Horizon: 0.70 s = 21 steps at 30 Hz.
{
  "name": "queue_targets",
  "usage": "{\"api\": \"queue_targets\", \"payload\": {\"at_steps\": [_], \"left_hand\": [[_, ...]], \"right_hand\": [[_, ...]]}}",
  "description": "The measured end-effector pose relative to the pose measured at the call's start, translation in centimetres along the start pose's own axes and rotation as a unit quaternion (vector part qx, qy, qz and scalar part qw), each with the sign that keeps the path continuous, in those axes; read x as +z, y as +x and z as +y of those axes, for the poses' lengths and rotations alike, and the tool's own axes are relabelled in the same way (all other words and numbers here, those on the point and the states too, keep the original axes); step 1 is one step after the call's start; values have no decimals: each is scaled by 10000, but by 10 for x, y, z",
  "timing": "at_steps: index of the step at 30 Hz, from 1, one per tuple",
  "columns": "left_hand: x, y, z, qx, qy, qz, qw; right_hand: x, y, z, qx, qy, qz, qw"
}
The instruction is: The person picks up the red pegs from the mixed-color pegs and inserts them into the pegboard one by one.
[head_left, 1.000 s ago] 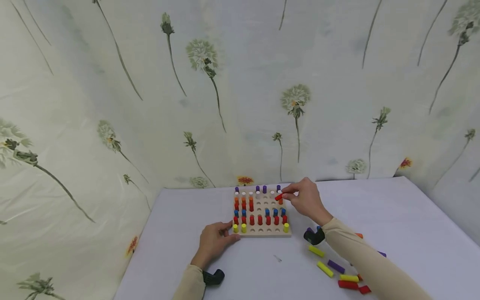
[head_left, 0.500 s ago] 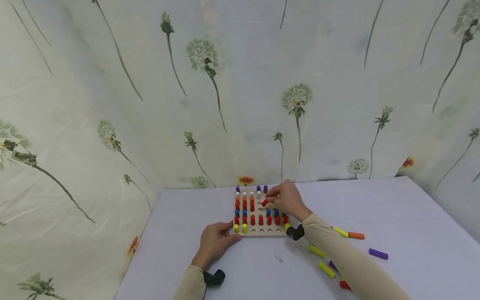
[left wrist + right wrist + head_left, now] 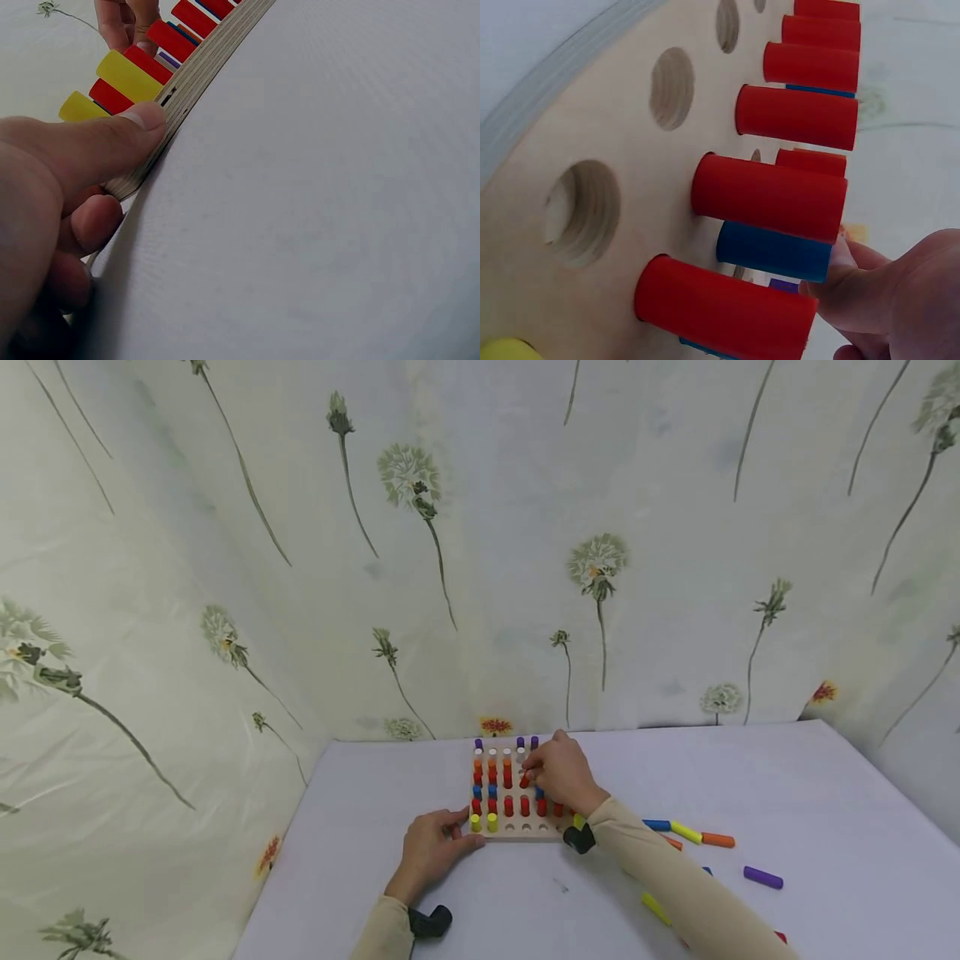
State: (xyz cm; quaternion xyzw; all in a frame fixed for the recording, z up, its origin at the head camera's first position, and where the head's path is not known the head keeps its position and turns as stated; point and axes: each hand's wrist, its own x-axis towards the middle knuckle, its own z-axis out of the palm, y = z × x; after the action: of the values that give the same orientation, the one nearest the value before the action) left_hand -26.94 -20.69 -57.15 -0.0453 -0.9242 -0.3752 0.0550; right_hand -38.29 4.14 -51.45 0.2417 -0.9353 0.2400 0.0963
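Note:
A wooden pegboard (image 3: 529, 837) lies on the table, with rows of yellow, red, blue, orange, white and purple pegs standing in it. My left hand (image 3: 433, 850) grips its near left corner, the thumb (image 3: 127, 139) along the front edge and the fingers at the side. Over the middle of the board my right hand (image 3: 564, 772) pinches a red peg (image 3: 525, 780), slightly tilted, its lower end right at a hole beside other red pegs. In the right wrist view a row of red pegs (image 3: 769, 196) and a blue peg (image 3: 774, 251) hide the right fingertips and the held peg.
Loose pegs lie on the white table right of the board: a purple peg (image 3: 763, 877), an orange peg (image 3: 718, 841), a yellow peg (image 3: 686, 832), a blue peg (image 3: 657, 825) and others partly under the right forearm (image 3: 667, 868). A flowered curtain (image 3: 480, 568) hangs behind the table.
My right hand has moved left from the board's right side to its middle, carrying the red peg down to a hole. The left hand has stayed at the corner.

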Motion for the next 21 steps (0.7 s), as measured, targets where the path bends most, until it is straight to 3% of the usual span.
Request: {"api": "queue_targets", "payload": {"at_steps": [7, 16, 21], "left_hand": [[1, 0, 0, 34, 42, 26, 10000], [0, 0, 0, 89, 35, 9, 10000], [0, 0, 0, 24, 66, -7, 10000]], "right_hand": [[5, -1, -4, -61, -54, 200, 9998], [9, -2, -16, 228, -3, -71, 9997], [6, -2, -19, 601, 231, -317, 9974]]}}
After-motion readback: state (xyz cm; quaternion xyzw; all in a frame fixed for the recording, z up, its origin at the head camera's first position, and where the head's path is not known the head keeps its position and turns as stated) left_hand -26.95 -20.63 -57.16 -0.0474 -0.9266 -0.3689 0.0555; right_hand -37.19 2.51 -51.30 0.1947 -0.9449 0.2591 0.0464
